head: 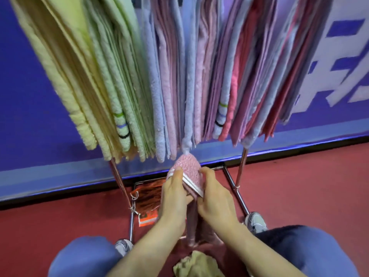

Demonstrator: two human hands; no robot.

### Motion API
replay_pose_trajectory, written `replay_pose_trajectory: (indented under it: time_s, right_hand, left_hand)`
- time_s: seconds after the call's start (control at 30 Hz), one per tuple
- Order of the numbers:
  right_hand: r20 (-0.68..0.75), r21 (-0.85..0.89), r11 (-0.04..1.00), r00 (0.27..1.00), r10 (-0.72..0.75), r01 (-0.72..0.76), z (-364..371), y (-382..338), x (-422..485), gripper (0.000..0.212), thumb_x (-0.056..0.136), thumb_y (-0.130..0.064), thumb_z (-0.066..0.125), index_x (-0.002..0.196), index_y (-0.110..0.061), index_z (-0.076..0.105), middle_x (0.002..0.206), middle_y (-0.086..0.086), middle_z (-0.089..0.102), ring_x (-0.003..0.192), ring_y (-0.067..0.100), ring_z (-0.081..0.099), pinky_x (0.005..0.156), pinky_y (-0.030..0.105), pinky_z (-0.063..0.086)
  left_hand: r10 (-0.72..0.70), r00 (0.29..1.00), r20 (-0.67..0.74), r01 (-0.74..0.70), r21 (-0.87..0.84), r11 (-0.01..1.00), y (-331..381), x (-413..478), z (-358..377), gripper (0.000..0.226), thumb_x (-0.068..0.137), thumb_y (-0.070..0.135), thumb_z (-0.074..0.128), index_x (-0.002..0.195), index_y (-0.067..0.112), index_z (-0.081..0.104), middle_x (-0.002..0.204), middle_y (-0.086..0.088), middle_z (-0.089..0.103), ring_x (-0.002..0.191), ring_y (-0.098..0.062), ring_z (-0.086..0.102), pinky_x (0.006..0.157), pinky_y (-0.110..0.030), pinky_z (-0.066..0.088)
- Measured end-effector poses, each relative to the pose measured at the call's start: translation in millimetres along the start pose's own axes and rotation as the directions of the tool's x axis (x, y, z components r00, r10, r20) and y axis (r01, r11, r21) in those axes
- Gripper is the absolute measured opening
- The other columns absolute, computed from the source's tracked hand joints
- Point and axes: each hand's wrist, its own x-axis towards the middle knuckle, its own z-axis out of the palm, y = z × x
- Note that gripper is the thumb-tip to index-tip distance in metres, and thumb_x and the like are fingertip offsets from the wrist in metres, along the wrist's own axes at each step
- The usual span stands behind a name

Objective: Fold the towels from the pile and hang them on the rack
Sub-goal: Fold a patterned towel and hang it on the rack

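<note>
Pink one looks folded and ready to go up

The left hand (175, 194) and right hand (216, 198) both grip the pink towel (189, 168) from either side, so neither's nearer. Its long axis runs from the lap up and away, folded end just under the towels hanging on the rack (242, 162). The bars are out of view above.

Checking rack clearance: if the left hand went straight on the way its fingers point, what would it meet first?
Probably the lower end of the pale blue hanging towel, just past the pink towel that the left hand grips; depth is unclear.
</note>
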Motion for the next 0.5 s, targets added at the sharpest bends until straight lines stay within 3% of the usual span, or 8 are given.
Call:
replay_pose_trajectory:
  time_s: [0.1, 0.23, 0.4, 0.5]
  right_hand:
    - [0.017, -0.072, 0.997, 1.000, 0.016, -0.015, -20.6, -8.1, -3.1, 0.062, 0.078, -0.021, 0.056, 0.137, -0.024, 0.034, 0.109, 0.004, 0.069, 0.100, 0.036, 0.063, 0.071, 0.039, 0.044]
    - [0.157, -0.229, 0.972, 0.987, -0.016, 0.052, -44.7, -23.1, -12.5, 0.041, 0.079, -0.027, 0.048, 0.118, -0.019, 0.042, 0.103, 0.011, 0.067, 0.098, 0.039, 0.062, 0.069, 0.041, 0.044]
    - [0.066, -0.120, 0.990, 0.996, -0.060, 0.068, -77.5, -38.7, -22.2, 0.034, 0.077, -0.040, 0.051, 0.108, -0.026, 0.053, 0.103, -0.001, 0.064, 0.100, 0.025, 0.059, 0.077, 0.037, 0.049]
    - [0.130, -0.113, 0.990, 0.989, -0.071, 0.086, -83.1, -44.4, -33.5, 0.026, 0.082, -0.039, 0.049, 0.102, -0.024, 0.056, 0.098, 0.003, 0.069, 0.096, 0.030, 0.061, 0.073, 0.038, 0.049]
  left_hand:
    - [-0.050, 0.997, -0.062, 0.042, -0.119, 0.992, 25.6, -23.1, 7.0, 0.039, 0.104, 0.034, 0.045, 0.132, 0.010, 0.057, 0.119, -0.017, 0.068, 0.085, -0.024, 0.069, 0.061, -0.033, 0.055]
    - [-0.190, 0.982, -0.018, 0.179, -0.262, 0.948, 51.6, -55.3, 11.7, 0.046, 0.101, 0.039, 0.048, 0.133, 0.007, 0.059, 0.119, -0.020, 0.066, 0.091, -0.032, 0.065, 0.079, -0.044, 0.052]
    - [-0.216, 0.971, 0.106, 0.235, -0.233, 0.944, 69.5, -85.5, 15.3, 0.049, 0.102, 0.034, 0.044, 0.140, 0.006, 0.053, 0.140, -0.020, 0.057, 0.127, -0.038, 0.054, 0.104, -0.051, 0.041]
    - [-0.178, 0.980, 0.089, 0.195, -0.254, 0.947, 81.2, -98.0, 20.3, 0.050, 0.103, 0.037, 0.045, 0.143, 0.008, 0.050, 0.142, -0.018, 0.055, 0.129, -0.036, 0.053, 0.102, -0.050, 0.042]
